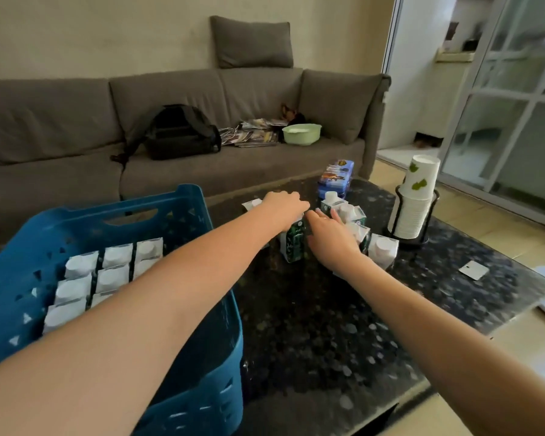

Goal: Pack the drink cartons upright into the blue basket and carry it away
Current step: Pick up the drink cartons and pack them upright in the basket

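Note:
The blue basket stands at the left on the dark speckled table. Several white-topped drink cartons stand upright in rows inside it. More cartons are clustered on the table beyond the basket. My left hand reaches across the basket's corner and rests over the top of a green-and-white carton, fingers curled down on it. My right hand lies flat against the neighbouring cartons, fingers spread and touching them. Whether the left hand has a firm grip is hidden by the hand itself.
A stack of paper cups in a black wire holder stands at the right of the table. A blue box sits behind the cartons, a small white card near the right edge. A grey sofa with a black backpack and green bowl lies behind.

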`<move>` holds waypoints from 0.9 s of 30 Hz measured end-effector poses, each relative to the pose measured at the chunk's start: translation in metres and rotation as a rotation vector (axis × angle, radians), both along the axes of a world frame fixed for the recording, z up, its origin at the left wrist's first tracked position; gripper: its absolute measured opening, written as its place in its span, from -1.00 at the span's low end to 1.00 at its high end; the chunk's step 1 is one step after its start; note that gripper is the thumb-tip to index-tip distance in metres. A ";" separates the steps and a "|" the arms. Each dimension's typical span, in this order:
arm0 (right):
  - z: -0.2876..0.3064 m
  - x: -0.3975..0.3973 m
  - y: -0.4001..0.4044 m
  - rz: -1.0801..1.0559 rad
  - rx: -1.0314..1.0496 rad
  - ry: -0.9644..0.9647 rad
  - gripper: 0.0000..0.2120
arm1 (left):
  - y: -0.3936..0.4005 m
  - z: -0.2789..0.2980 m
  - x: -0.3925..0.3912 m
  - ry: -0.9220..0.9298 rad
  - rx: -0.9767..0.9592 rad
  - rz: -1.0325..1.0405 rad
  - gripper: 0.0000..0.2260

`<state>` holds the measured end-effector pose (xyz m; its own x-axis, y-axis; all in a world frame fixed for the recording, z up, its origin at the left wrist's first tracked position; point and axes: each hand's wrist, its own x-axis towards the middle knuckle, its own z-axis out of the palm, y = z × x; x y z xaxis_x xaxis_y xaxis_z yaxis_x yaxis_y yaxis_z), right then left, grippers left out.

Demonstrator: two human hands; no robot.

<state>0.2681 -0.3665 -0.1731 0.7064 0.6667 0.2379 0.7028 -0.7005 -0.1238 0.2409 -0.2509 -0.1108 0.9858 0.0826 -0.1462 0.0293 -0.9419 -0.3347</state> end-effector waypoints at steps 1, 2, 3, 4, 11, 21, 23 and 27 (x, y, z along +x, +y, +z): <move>-0.002 0.002 0.005 0.012 0.014 0.032 -0.48 | 0.003 -0.004 0.007 0.015 0.000 -0.010 -0.60; -0.003 0.004 0.009 0.016 0.035 0.074 -0.49 | 0.006 -0.007 0.012 0.031 -0.011 -0.017 -0.61; -0.005 0.005 0.012 0.012 0.079 0.126 -0.50 | 0.008 -0.008 0.017 0.048 -0.024 -0.018 -0.61; -0.007 0.006 0.014 0.007 0.147 0.187 -0.53 | 0.010 -0.010 0.021 0.057 -0.025 -0.020 -0.60; -0.012 -0.004 0.013 -0.005 0.548 0.558 -0.53 | 0.011 -0.013 0.020 0.000 0.133 -0.059 -0.61; 0.064 -0.054 -0.022 0.114 0.761 0.523 -0.20 | 0.016 0.063 -0.066 -0.538 -0.743 0.089 -0.51; 0.088 -0.074 -0.023 0.159 0.715 0.503 -0.17 | 0.016 0.084 -0.092 -0.628 -0.867 0.100 -0.47; 0.122 -0.120 -0.012 0.251 0.722 0.499 -0.24 | 0.024 0.122 -0.146 -0.687 -0.970 0.123 -0.42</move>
